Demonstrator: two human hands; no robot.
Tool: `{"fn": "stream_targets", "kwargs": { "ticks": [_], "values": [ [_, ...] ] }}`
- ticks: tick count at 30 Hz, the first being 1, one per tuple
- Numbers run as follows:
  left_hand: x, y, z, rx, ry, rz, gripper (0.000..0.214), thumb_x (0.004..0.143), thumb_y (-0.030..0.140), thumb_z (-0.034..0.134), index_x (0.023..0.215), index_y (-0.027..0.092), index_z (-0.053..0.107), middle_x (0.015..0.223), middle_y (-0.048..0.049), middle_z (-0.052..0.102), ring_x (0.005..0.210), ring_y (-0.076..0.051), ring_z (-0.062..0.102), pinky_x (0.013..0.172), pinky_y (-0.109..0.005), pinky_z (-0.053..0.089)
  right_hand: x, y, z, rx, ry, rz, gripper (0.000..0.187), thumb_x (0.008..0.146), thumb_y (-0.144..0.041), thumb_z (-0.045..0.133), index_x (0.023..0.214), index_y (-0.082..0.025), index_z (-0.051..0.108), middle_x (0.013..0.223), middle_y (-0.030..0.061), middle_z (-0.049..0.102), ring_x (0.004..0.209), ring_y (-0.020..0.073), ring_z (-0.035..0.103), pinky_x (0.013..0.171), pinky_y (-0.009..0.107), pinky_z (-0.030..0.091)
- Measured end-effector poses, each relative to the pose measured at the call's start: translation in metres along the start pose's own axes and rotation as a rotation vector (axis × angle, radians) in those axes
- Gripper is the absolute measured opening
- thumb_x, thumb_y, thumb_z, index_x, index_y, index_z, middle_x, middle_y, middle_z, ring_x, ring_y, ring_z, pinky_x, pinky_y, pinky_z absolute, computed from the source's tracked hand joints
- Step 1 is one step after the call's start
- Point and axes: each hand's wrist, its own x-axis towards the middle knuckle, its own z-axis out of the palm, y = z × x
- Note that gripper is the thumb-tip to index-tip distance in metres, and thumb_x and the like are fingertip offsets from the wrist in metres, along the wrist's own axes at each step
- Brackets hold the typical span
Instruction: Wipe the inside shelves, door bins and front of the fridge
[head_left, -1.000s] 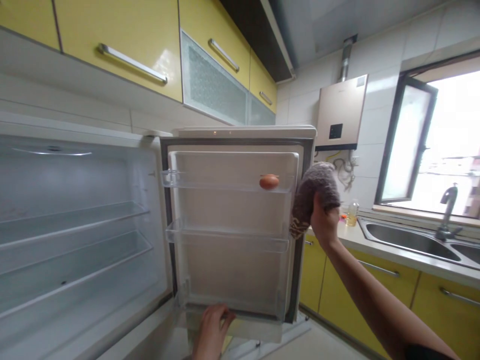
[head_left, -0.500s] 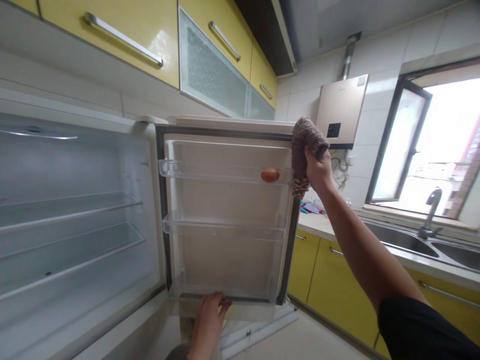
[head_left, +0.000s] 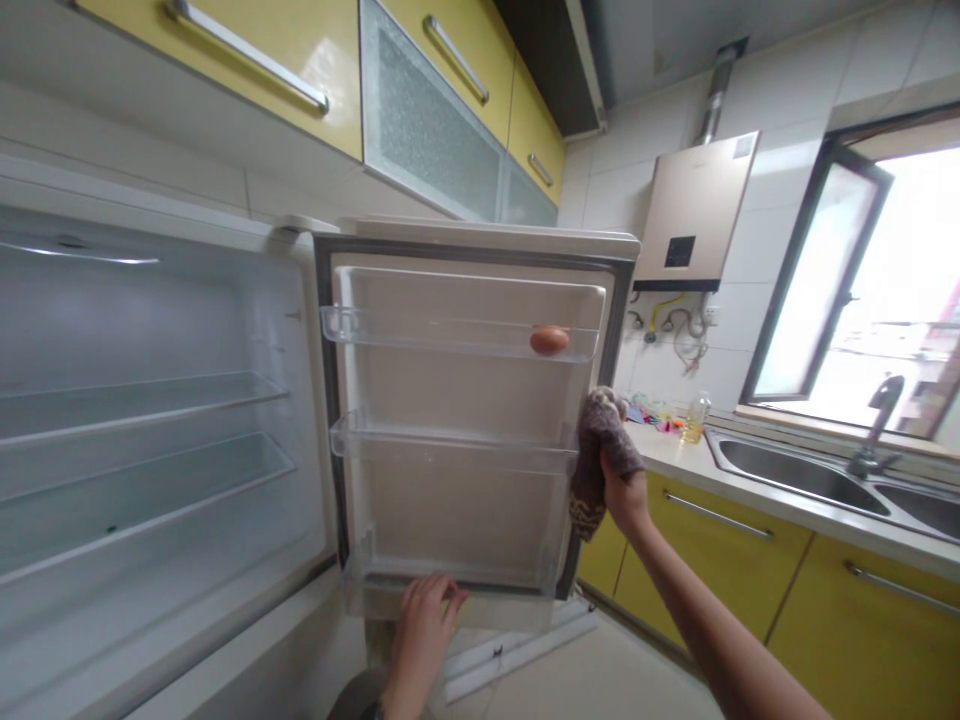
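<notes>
My right hand (head_left: 627, 492) is closed round a bunched brown-grey cloth (head_left: 600, 450), which presses on the outer edge of the open fridge door (head_left: 465, 385), about halfway down. My left hand (head_left: 431, 618) is at the door's lowest clear bin (head_left: 517, 612), its fingers curled over the front rim. In the top clear door shelf (head_left: 435, 332) lies one brown egg (head_left: 550, 341), near the right end. The middle door shelf (head_left: 450, 445) has nothing visible in it.
At left is the fridge interior (head_left: 135, 330) with glass shelves (head_left: 150, 400). Yellow cabinets (head_left: 300, 60) hang above. To the right are a counter with a bottle (head_left: 695, 418), a steel sink (head_left: 802, 475), a water heater (head_left: 701, 210) and an open window (head_left: 817, 280).
My right hand and the cloth have moved down the door's outer edge from its top corner to about mid-height. The left hand stays at the lowest bin. The view has shifted slightly.
</notes>
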Motion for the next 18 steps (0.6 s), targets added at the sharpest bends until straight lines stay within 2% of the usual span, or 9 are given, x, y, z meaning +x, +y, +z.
{"fn": "stream_targets", "kwargs": {
  "ticks": [5, 9, 13, 18],
  "values": [
    [-0.002, -0.001, 0.000, -0.005, -0.003, 0.019, 0.015, 0.094, 0.030, 0.071, 0.084, 0.020, 0.069, 0.090, -0.0050, 0.072, 0.095, -0.028, 0.065, 0.093, -0.042, 0.043, -0.100, 0.081, -0.014, -0.102, 0.045, -0.099, 0.041, 0.090, -0.045, 0.069, 0.120, -0.017, 0.074, 0.113, 0.0098, 0.075, 0.105, 0.0265, 0.070, 0.097, 0.044, 0.057],
    [-0.004, -0.001, -0.001, -0.002, 0.016, 0.025, 0.012, 0.094, 0.029, 0.071, 0.086, 0.020, 0.070, 0.091, -0.0047, 0.072, 0.095, -0.027, 0.065, 0.093, -0.041, 0.043, -0.163, 0.123, -0.026, -0.164, -0.034, -0.127, 0.037, 0.095, -0.038, 0.063, 0.127, -0.023, 0.071, 0.126, 0.0080, 0.072, 0.119, 0.0288, 0.067, 0.106, 0.047, 0.054],
    [-0.004, 0.000, -0.002, -0.003, 0.016, 0.025, 0.015, 0.096, 0.030, 0.069, 0.085, 0.020, 0.069, 0.091, -0.0052, 0.072, 0.095, -0.027, 0.065, 0.092, -0.040, 0.044, -0.196, 0.144, -0.035, -0.184, -0.110, -0.156, 0.035, 0.097, -0.034, 0.060, 0.130, -0.025, 0.069, 0.132, 0.0066, 0.070, 0.127, 0.0279, 0.064, 0.111, 0.047, 0.052],
    [-0.006, 0.001, -0.004, -0.012, 0.025, 0.025, 0.014, 0.094, 0.029, 0.071, 0.084, 0.020, 0.069, 0.089, -0.0053, 0.072, 0.094, -0.028, 0.065, 0.091, -0.041, 0.044, -0.211, 0.152, -0.038, -0.197, -0.118, -0.163, 0.037, 0.099, -0.035, 0.060, 0.134, -0.024, 0.066, 0.138, 0.0091, 0.067, 0.136, 0.0300, 0.059, 0.118, 0.053, 0.045]
  ]
}}
